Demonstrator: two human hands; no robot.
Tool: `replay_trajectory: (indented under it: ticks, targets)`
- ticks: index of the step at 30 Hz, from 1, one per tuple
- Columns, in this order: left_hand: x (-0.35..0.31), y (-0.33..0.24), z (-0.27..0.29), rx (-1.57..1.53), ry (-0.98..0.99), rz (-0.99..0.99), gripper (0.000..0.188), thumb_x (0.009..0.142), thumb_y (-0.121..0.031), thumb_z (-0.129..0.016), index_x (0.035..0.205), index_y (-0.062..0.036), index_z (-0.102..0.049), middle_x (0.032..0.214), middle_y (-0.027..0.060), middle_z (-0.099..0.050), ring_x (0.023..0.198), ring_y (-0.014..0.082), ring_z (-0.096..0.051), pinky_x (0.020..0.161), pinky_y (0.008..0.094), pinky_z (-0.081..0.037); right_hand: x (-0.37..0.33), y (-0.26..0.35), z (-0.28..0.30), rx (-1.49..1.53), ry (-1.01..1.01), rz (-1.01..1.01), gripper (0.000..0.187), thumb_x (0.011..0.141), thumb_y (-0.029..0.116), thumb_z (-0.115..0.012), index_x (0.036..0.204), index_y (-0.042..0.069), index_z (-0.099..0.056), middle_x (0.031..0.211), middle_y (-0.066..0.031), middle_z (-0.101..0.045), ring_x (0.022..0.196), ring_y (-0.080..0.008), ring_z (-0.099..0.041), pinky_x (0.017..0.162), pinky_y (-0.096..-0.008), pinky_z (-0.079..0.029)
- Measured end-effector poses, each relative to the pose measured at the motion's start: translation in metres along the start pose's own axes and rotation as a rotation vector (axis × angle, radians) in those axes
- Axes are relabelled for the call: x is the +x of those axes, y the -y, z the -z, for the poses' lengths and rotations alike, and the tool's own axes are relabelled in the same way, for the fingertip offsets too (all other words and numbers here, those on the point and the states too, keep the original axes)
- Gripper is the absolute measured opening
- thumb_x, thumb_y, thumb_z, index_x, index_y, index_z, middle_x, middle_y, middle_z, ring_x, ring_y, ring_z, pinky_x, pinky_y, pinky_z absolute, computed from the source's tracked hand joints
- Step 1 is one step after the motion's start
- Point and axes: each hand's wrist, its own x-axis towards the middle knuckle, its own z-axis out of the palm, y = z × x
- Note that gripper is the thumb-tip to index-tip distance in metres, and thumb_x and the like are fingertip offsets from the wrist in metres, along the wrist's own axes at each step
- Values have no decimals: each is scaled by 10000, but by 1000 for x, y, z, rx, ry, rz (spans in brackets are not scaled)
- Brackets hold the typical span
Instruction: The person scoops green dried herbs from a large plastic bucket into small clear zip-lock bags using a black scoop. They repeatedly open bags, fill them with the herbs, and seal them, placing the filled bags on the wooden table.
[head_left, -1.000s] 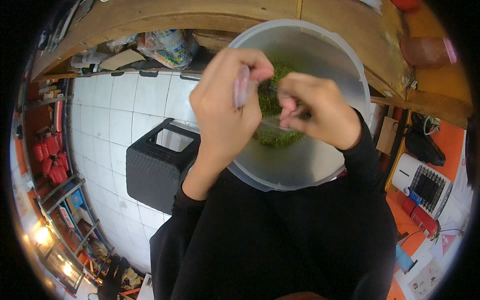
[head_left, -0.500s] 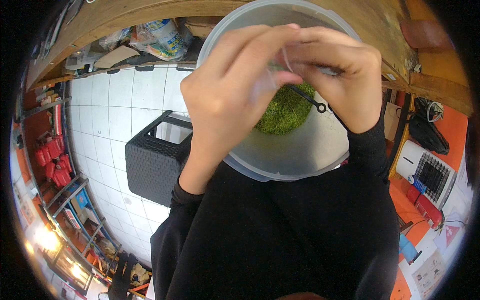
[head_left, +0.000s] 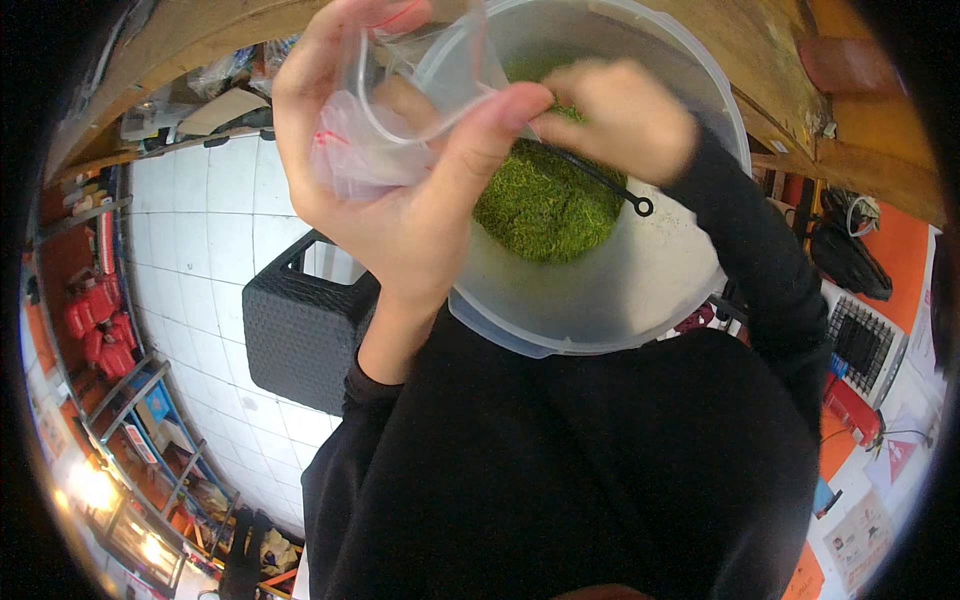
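While the left hand (head_left: 400, 190) is raised over the near rim of a translucent plastic bucket (head_left: 640, 300), its fingers and thumb close around a small clear zip bag (head_left: 400, 110), the thumb pressed along the bag's front and the fingers curled behind it. Just to the right of that thumb tip, the right hand (head_left: 625, 115) is blurred, fingers bunched together; whether they grip anything cannot be told. Below the right hand a thin black tool with a ring-shaped end (head_left: 605, 185) slants down across the bucket's inside, its upper end hidden by the blurred fingers. Under both hands, at the bottom of the bucket, lies a mound of green moss-like material (head_left: 550, 210). Below the left wrist, beside the bucket, stands a dark grey woven-look crate (head_left: 300, 340) on a white tiled floor (head_left: 190, 230). Black sleeves cover both forearms
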Motion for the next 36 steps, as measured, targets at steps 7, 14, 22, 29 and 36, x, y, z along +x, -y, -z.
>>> replay_trajectory:
  ticks: [7, 14, 22, 29, 36]
  targets:
    - [-7, -23, -22, -13, -81, 107, 558, 703, -127, -743, 1167, 13, -466, 1062, 137, -562, 578, 48, -494, 419, 137, -314, -1, -17, -72, -166, 672, -98, 235, 690, 41, -611, 906, -43, -569, 809, -217, -611, 778, -356, -620, 630, -413, -526]
    - [-3, 5, 2, -22, -8, -50, 701, 642, -193, -796, 1189, 32, -420, 1051, 105, -499, 847, 127, -496, 673, 221, -404, -1, 30, -61, -162, 327, 170, 162, 644, 1, -558, 803, -8, -588, 886, -170, -566, 721, -328, -617, 599, -405, -513]
    - [-6, -2, 6, -98, -4, 75, 749, 615, -202, -816, 1190, 47, -407, 1035, 85, -463, 958, 164, -487, 826, 266, -436, -30, 38, -44, 132, 497, 227, 93, 633, -5, -560, 720, -27, -587, 595, -175, -556, 637, -337, -595, 571, -407, -480]
    - [-2, -10, -1, -104, -43, 89, 660, 662, -229, -780, 1178, 22, -452, 1083, 129, -542, 751, 83, -531, 504, 162, -361, -65, 30, 8, 680, 278, -24, 190, 805, 97, -595, 943, -24, -640, 810, -193, -637, 699, -285, -631, 660, -325, -485]
    - [1, -23, -21, 43, -77, 40, 745, 639, -356, -778, 1178, 35, -445, 1165, 162, -510, 901, 131, -552, 493, 143, -402, -82, 29, 7, 683, 255, -23, 197, 790, 80, -617, 956, -25, -633, 787, -201, -628, 704, -289, -627, 644, -320, -475]
